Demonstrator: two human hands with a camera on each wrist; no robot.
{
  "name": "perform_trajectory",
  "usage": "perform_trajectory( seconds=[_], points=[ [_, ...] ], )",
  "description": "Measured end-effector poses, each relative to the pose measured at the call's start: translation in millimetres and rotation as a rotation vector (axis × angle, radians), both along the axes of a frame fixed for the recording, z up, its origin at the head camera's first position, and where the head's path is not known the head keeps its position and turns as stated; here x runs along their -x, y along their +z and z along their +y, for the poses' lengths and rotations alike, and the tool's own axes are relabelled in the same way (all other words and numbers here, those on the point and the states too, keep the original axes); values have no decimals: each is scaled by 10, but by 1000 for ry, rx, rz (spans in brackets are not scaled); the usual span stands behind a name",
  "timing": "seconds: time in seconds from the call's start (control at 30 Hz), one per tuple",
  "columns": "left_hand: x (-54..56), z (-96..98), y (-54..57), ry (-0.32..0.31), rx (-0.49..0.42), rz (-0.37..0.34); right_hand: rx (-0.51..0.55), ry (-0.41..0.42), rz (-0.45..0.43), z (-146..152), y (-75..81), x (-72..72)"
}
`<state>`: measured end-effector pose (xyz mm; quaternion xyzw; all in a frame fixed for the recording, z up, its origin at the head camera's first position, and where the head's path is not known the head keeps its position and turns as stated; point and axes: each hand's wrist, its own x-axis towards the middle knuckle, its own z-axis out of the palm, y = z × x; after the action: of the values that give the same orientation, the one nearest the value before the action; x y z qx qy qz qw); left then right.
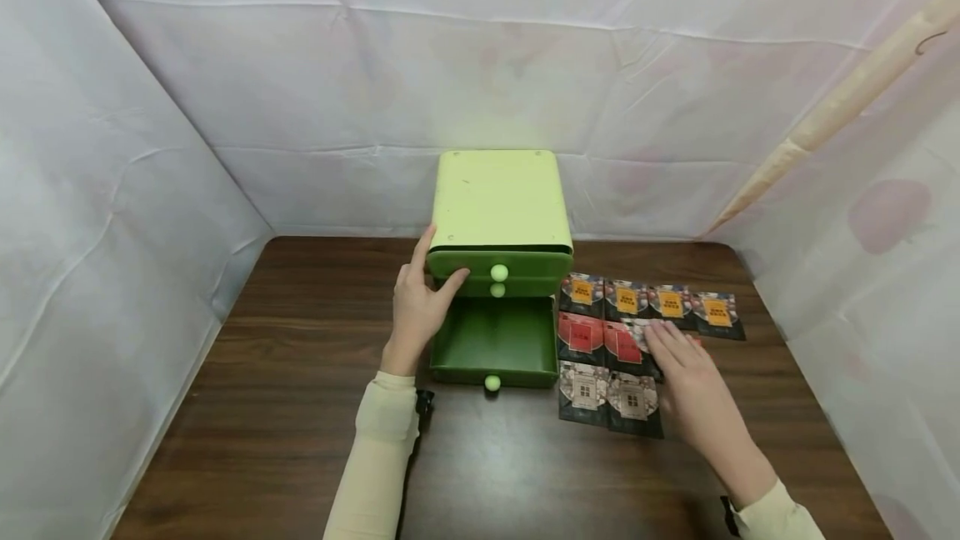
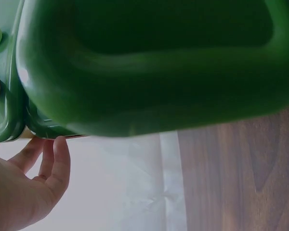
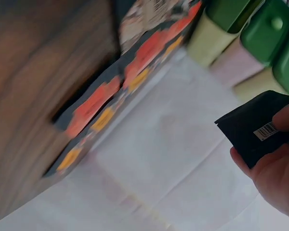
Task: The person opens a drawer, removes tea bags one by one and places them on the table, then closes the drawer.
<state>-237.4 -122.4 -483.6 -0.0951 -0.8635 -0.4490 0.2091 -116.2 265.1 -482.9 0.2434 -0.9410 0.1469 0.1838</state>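
Note:
A small drawer cabinet (image 1: 498, 198) has a pale yellow-green top and green drawers. Its bottom drawer (image 1: 492, 377) is pulled out, and no contents show inside. My left hand (image 1: 417, 307) rests at the cabinet's left front corner, thumb on the upper drawer front (image 1: 536, 263) and fingers along the side. To the cabinet's right, my right hand (image 1: 701, 394) is over the rows of packets. It pinches a black packet (image 3: 245, 126), whose barcode side shows in the right wrist view. In the left wrist view, the pulled-out drawer (image 2: 149, 91) fills the upper part.
Flat packets lie in rows right of the cabinet: several orange-labelled packets (image 1: 627, 298) at the back, red-labelled packets (image 1: 581, 337) in the middle, two grey-labelled packets (image 1: 585, 392) in front. A brown wooden table (image 1: 300, 390) carries everything; pale cloth (image 1: 480, 82) hangs behind and at both sides.

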Motion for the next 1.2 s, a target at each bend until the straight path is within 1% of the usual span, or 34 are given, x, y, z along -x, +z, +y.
perform_trajectory(
  seconds=[0.07, 0.17, 0.23, 0.33, 0.47, 0.57, 0.8, 1.03, 1.2],
  points=[
    [4, -3, 5, 0, 6, 6, 23, -38, 26, 81, -14, -45],
    [1, -1, 10, -4, 5, 8, 61, -97, 38, 186, -35, -105],
    [-1, 2, 12, -5, 4, 3, 86, -141, 23, 236, -35, -148],
    [5, 7, 17, -7, 1, -3, 119, -208, -41, 299, -36, -216],
    [15, 13, 35, -12, 4, 3, 134, -263, -153, 351, -70, -309],
    [10, 11, 50, -15, -1, 4, 124, -282, -213, 371, -121, -361],
    [6, -8, 50, 3, -9, -13, 37, -295, -316, 359, -223, -412],
    [-2, 11, 55, 3, -3, -2, 14, -355, -458, 345, -250, -424],
    [-20, 9, 58, 12, -2, -7, -1, -357, -529, 331, -281, -437]
  ],
)
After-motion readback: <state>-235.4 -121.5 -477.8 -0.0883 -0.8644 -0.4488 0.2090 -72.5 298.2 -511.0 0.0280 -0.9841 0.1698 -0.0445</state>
